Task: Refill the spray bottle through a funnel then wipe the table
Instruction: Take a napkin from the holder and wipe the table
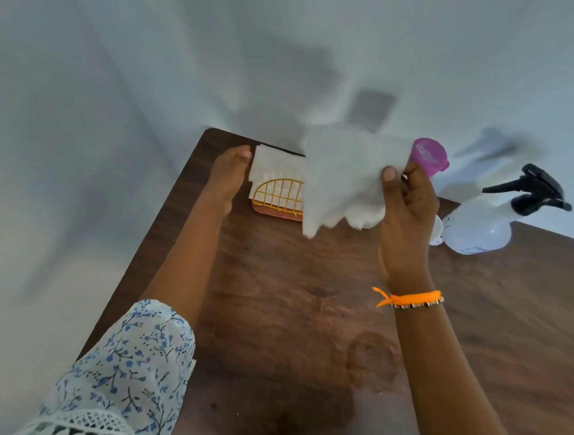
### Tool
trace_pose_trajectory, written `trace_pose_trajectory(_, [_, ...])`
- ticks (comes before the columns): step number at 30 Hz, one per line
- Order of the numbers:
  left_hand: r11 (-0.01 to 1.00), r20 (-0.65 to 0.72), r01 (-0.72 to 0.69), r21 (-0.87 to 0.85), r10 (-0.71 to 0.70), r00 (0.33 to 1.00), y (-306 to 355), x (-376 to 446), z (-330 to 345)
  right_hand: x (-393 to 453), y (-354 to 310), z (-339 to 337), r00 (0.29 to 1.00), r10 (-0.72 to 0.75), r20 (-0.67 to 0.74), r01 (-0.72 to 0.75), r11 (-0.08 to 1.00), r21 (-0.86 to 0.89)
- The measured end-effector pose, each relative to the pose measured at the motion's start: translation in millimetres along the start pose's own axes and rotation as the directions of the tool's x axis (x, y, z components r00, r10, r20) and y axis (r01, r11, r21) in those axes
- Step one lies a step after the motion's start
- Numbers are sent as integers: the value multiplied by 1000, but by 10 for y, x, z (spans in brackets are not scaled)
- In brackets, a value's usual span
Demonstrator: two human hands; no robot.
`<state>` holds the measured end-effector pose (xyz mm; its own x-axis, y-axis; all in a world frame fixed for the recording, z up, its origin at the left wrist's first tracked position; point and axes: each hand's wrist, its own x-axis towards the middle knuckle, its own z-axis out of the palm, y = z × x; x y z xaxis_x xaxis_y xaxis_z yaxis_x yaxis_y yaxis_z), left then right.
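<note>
Pinched between right thumb (389, 173) and the fingers behind: a white paper napkin (339, 177), lifted clear of the table (291, 300), crumpled at its lower edge and hanging in front of the holder. Belonged to the right hand (407, 217), raised above the tabletop, with an orange thread bracelet (409, 298) at the wrist. Left fingers (240, 153) lay extended and together against the left edge of the napkin stack (270, 165), closed on nothing that could be seen. Left hand (228, 177) rested beside the holder, forearm stretched over the wood, floral sleeve (128, 368) at the elbow.

Stood upright in a yellow wire napkin holder (280, 195) on an orange base near the table's far edge: the remaining white napkins. Partly hidden behind the right hand: a pink cup (430, 155), contents not visible. Stood to the right of the hand, on the table: a translucent white spray bottle (478, 227) with a black trigger head (534, 190) fitted; fill level could not be told. Just beside the bottle, touching or nearly so: a sliver of a white funnel (437, 230), mostly hidden by the hand.
</note>
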<state>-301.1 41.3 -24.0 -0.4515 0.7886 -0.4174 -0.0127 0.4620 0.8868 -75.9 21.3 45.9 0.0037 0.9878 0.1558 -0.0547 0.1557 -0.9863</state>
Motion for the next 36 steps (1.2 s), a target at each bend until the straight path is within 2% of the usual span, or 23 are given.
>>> trace_pose_trajectory(3, [996,-200,4,-93,-23,979,-12,-238,55,-259,81,-343,997,61,-45,-62,998,-4])
trace_pose_trajectory(6, [964,-410,-150,-219,48,911,-69,-594,178,-491,214,-758,981,98,-170,-112,991,-78])
trace_pose_trajectory(8, [941,-472,-258,-220,128,872,-187,-870,322,-605,304,-1022,941,86,-327,-121,989,-88])
trace_pose_trajectory(11, [946,-354,-256,-197,174,919,-430,-1347,701,-716,407,-1344,872,-27,-488,-77,978,-192])
trace_pose_trajectory(14, [979,-135,-158,-131,140,981,-652,-1735,1086,-835,498,-1499,866,-24,-500,-94,973,-210])
trace_pose_trajectory(16, [984,-34,-149,-99,146,989,-797,-1901,1245,-900,624,-1508,851,145,-505,-235,965,-120])
trace_pose_trajectory(19, [983,30,-179,-44,181,983,-962,-2041,1351,-950,884,-1537,724,455,-519,-463,878,125])
trace_pose_trajectory(20, [983,49,-181,-27,183,982,-993,-2073,1367,-963,959,-1579,685,491,-538,-524,845,105])
trace_pose_trajectory(21, [983,65,-182,-14,182,981,-1019,-2096,1380,-968,1007,-1617,662,479,-576,-585,811,3])
trace_pose_trajectory(22, [983,77,-185,-4,184,980,-1034,-2117,1389,-974,1040,-1656,665,420,-618,-629,761,-160])
trace_pose_trajectory(24, [982,88,-188,20,186,979,-1039,-2140,1403,-1002,1052,-1703,740,233,-631,-624,587,-516])
trace_pose_trajectory(25, [982,93,-187,32,183,979,-1037,-2146,1410,-1021,1039,-1702,775,165,-610,-601,489,-632])
trace_pose_trajectory(27, [981,103,-190,50,184,977,-1033,-2153,1431,-1064,1015,-1694,822,51,-567,-546,351,-761])
trace_pose_trajectory(29, [977,116,-203,64,194,974,-1029,-2156,1467,-1096,1037,-1717,887,-24,-461,-434,294,-852])
trace_pose_trajectory(31, [975,130,-208,80,197,972,-1029,-2158,1512,-1131,1117,-1741,965,26,-261,-256,311,-915])
trace_pose_trajectory(32, [974,133,-211,87,199,971,-1028,-2162,1531,-1152,1164,-1735,977,116,-178,-207,330,-921])
trace_pose_trajectory(34, [973,132,-213,95,199,971,-1038,-2159,1550,-1156,1274,-1689,932,331,-151,-266,335,-904])
trace_pose_trajectory(36, [980,102,-181,76,173,980,-1055,-2140,1531,-1056,1353,-1605,894,409,-182,-317,290,-903])
